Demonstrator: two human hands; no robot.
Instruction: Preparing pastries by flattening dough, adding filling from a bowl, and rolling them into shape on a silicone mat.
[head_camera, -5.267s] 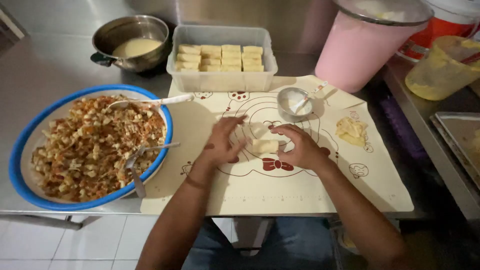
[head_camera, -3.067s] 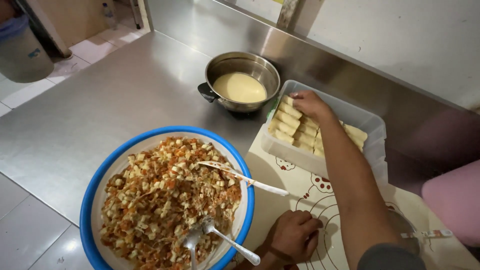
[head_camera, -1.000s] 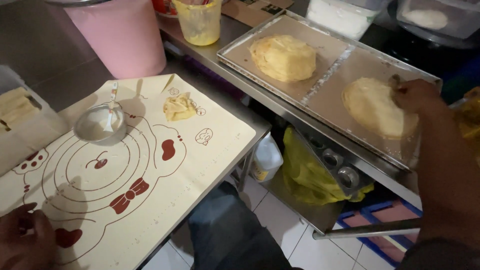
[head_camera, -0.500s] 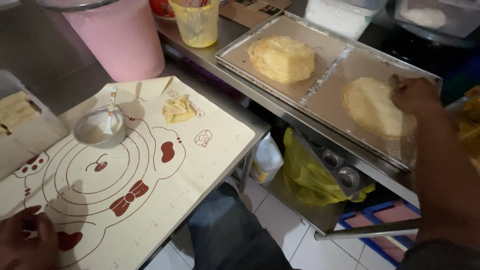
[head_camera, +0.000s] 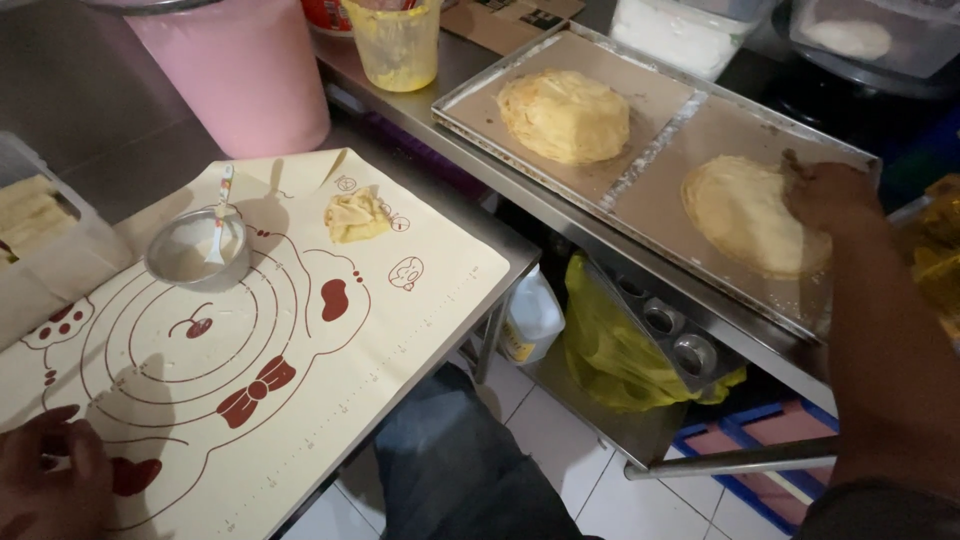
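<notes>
My right hand reaches out to the right and rests its fingers on the edge of a thin stack of round yellow wrappers lying in the right metal tray. A thicker stack of wrappers lies in the left tray. My left hand rests curled at the lower left on the cream baking mat with red printed circles. Whether it holds anything is hidden. A crumpled scrap of wrapper lies on the mat's far side.
A small metal bowl with a spoon stands on the mat. A pink bucket, a yellow plastic jug and a clear box of folded pieces stand behind. Below the trays are a yellow bag and a muffin tin.
I turned from the bowl of filling and the box at the left toward the trays at the right. My right hand now touches the right stack of wrappers and has barely shifted in the last second.
</notes>
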